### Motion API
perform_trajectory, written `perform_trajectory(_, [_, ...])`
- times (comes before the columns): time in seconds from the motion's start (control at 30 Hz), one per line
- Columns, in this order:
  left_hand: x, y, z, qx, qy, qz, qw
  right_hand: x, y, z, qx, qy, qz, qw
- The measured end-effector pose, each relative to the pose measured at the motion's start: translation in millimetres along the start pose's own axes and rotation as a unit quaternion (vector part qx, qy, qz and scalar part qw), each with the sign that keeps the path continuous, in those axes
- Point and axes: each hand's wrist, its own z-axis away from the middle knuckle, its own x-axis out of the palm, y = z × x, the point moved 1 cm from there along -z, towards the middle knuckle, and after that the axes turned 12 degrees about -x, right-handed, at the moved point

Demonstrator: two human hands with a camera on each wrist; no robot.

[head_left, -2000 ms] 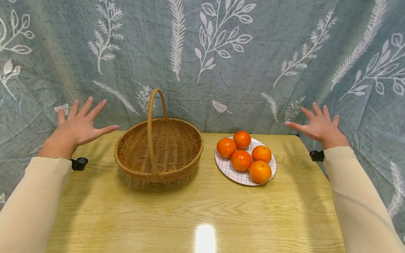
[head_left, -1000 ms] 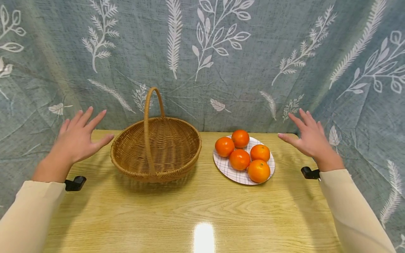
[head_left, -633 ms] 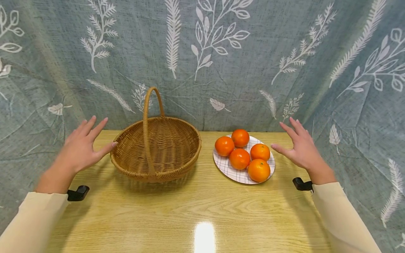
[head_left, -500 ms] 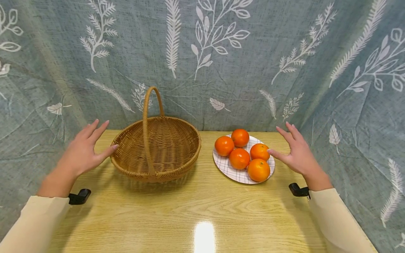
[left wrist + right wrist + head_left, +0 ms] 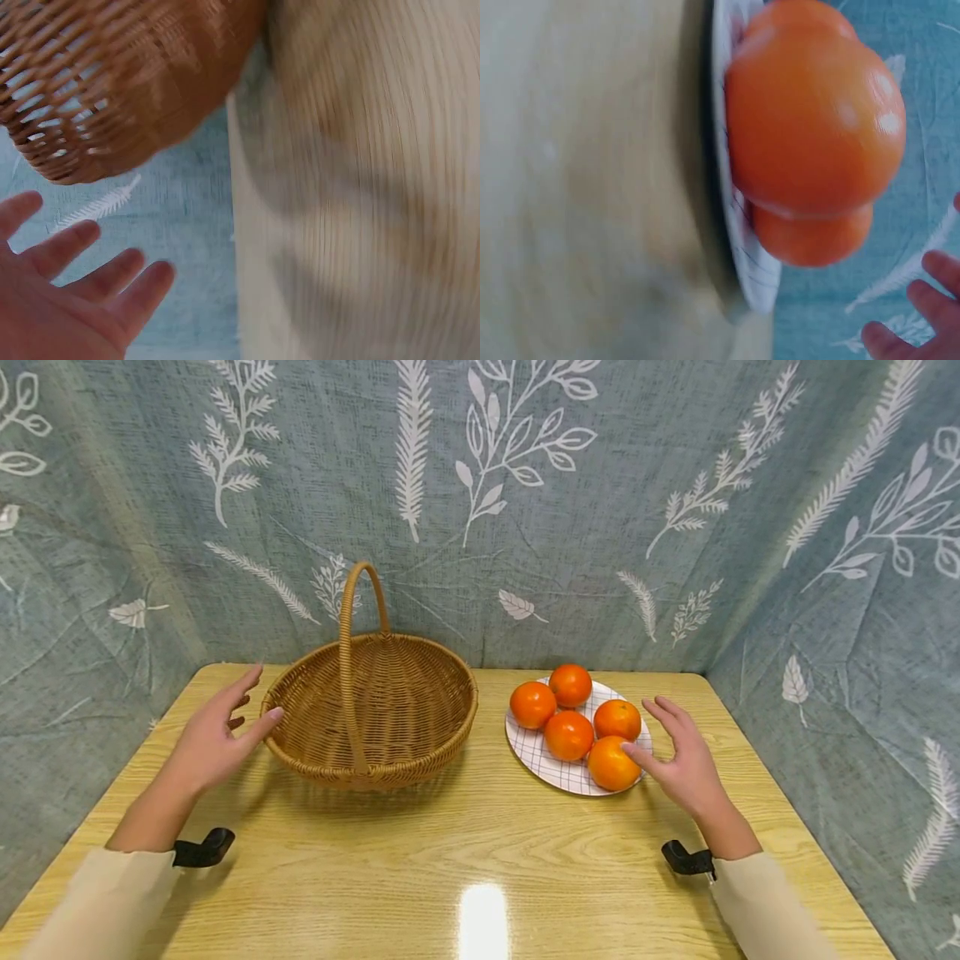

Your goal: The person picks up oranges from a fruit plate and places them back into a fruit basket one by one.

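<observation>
A brown wicker basket [image 5: 408, 710] with a tall arched handle [image 5: 347, 668] stands at the back left of the table, nothing inside it. My left hand [image 5: 213, 739] is at its left side, thumb overlapping the rim in the head view. In the left wrist view, the spread fingers [image 5: 112, 274] are apart from the woven wall [image 5: 135, 82]. To the right, several oranges [image 5: 568, 736] sit on a white checked plate [image 5: 536, 760]. My right hand [image 5: 686, 768] is at the plate's right edge, its thumb overlapping the nearest orange [image 5: 611, 767]; it holds nothing.
The light wood table [image 5: 420, 860] runs back to a blue-grey curtain [image 5: 450, 585] with white leaf prints, which also hangs at both sides. Black wrist cameras [image 5: 204, 848] are strapped on both wrists. Bare wood lies between basket and plate.
Both hands have come down and inward from their raised, spread positions, the left towards the basket, the right towards the plate of oranges. The fingers are less spread. Basket and oranges stay put.
</observation>
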Motion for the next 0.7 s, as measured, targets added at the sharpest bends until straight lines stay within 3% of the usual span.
perform_trajectory(0.17, [3.5, 0.6, 3.4, -0.054, -0.046, 0.065, 0.9954, 8.5, -6.5, 9.9, 0.033, 0.030, -0.026, 0.9987])
perform_trajectory(0.4, [7.3, -1.5, 2.4, -0.078, -0.082, 0.129, 0.9852, 19.3, -10.1, 17.1, 0.073, 0.052, -0.082, 0.9926])
perform_trajectory(0.7, [10.9, -7.7, 1.5, -0.088, -0.140, 0.245, 0.9552, 28.4, -12.9, 22.9, 0.124, 0.017, -0.112, 0.9859])
